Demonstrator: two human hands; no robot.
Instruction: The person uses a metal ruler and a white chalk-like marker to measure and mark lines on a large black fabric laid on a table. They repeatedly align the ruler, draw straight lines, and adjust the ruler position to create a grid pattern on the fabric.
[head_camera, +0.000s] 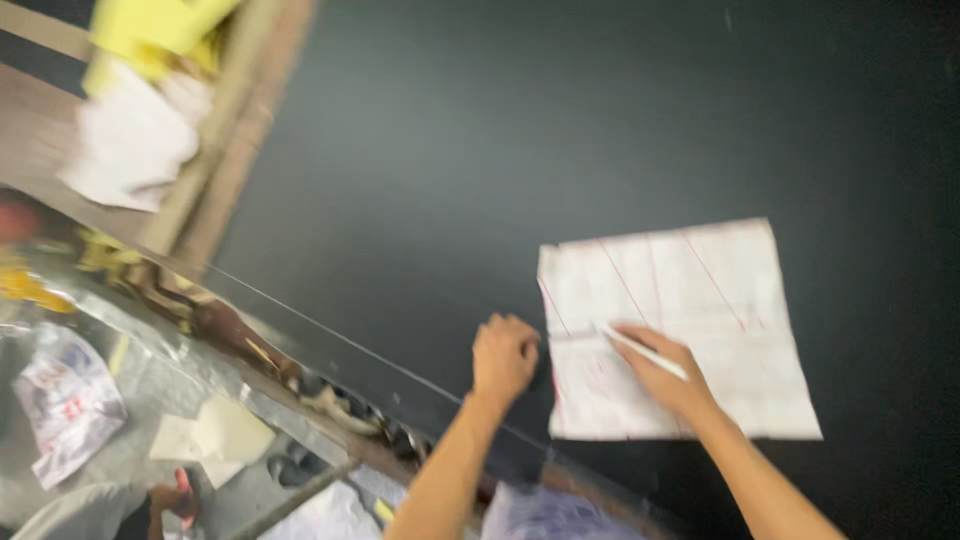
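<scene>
The right hand (665, 375) has its grip closed on a thin white pen or chalk stick (645, 352), pinched between the fingers so the tip points up and to the left over a sheet of white paper (700, 300). The sheet lies flat on the dark desk (500, 150), directly under and beyond that grip, and it carries several slanted red lines. The hand's heel rests on the lower middle of the sheet, which seems to pin it in place while the stick sits ready on the surface.

The left hand (503, 355) is curled into a loose fist with nothing visible inside it, though blur makes this hard to confirm. It rests on the desk just left of the paper's edge, apparently as a brace.

Far up and left of both hands, a crumpled white cloth (135, 145) and something yellow (150, 35) sit by a wooden rail (235, 120). Below and left, past the desk edge, lie scattered scraps (65, 400) on the floor.
</scene>
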